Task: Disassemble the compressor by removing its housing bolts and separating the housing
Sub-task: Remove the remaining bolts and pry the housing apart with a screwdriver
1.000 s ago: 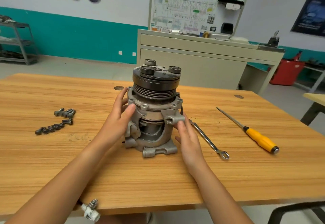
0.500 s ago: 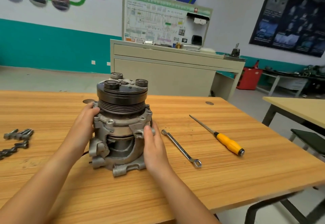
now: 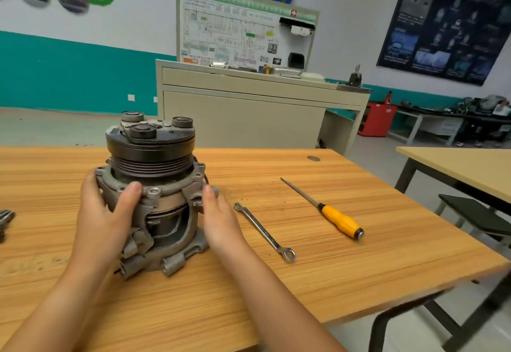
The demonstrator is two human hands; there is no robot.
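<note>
The grey metal compressor [image 3: 159,185] stands upright on the wooden table [image 3: 276,282], its black pulley on top. A cutaway in its lower housing shows the inside. My left hand [image 3: 103,219] grips the housing's left side, thumb on the flange near a bolt hole. My right hand [image 3: 221,221] lies flat against the right side, fingers straight, fingertips by a mounting lug. Removed bolts [image 3: 5,220] lie at the table's far left edge, mostly cut off by the frame.
A double ring spanner [image 3: 265,231] lies just right of my right hand. Further right lies a yellow-handled screwdriver [image 3: 329,212]. A second table [image 3: 464,169] and a dark stool [image 3: 475,213] stand to the right. A beige training bench [image 3: 249,108] is behind.
My head has turned right, so the compressor and bolts sit further left in view. My left thumb has moved onto the front of the flange. The right hand stays flat against the housing.
</note>
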